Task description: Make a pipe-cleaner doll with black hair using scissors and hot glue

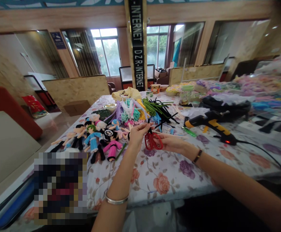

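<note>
- A long table [142, 180] is covered with a white cloth printed with orange and purple flowers.
- Its far right end is taken up by a broad heap of pastel, fluffy-looking material [263, 87].
- Near the middle, a thick bundle of fuzzy stems [130, 111] in white, mint, lilac, yellow, green and black is laid out, with its ends spread towards the hands.
- Left of the hands, a group of small fuzzy dolls [93, 139] is crowded together; one is dressed in blue with green hair, another in bright pink with black hair.
- To the right, a black and yellow glue gun [209, 120] is rested on the cloth, with a red light lit at its base and a black cord trailed towards the table edge.
- Both hands are brought close together over the cloth, right of the dolls. The right hand [171, 142] is closed at the red looped handles of a pair of scissors [153, 141].
- The left hand [139, 133] is pinched on a slim dark piece [148, 121] above those handles; whether this is blade or stem cannot be told.
- Near the glue gun's nozzle, a slender bright green object [188, 131] is laid flat.
</note>
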